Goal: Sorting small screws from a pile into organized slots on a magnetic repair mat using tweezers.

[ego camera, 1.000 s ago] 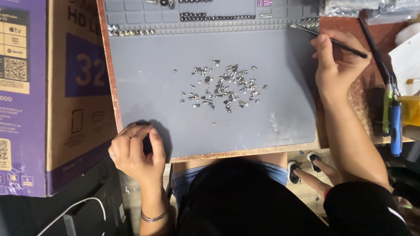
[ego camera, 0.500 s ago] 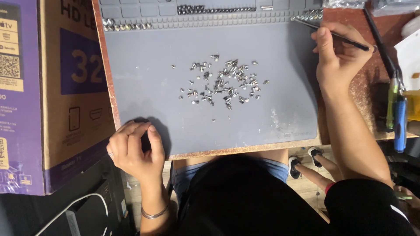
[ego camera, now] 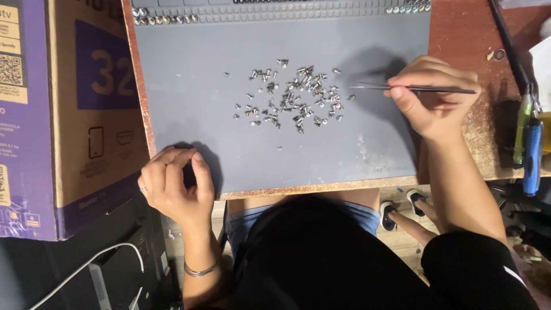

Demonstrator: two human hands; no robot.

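Note:
A pile of several small silver screws [ego camera: 290,95] lies in the middle of a grey work mat [ego camera: 189,97]. My right hand [ego camera: 433,100] holds thin dark tweezers [ego camera: 402,88] level, with the tips pointing left toward the right edge of the pile. My left hand [ego camera: 172,183] rests at the mat's near left corner, fingers curled over the edge; whether it holds anything is hidden. The mat's far rim has small compartments with a few screws [ego camera: 163,19] in them.
A large cardboard box [ego camera: 63,115] with purple panels stands at the left of the mat. Screwdrivers with green and blue handles [ego camera: 528,143] lie on the wooden table [ego camera: 459,34] at the right. A dark rod [ego camera: 508,46] lies beyond them. My lap and sandalled feet show below.
My right hand has come down and left from the mat's far right corner, bringing the tweezers close to the screws. The view has shifted nearer. My left hand has stayed at the corner.

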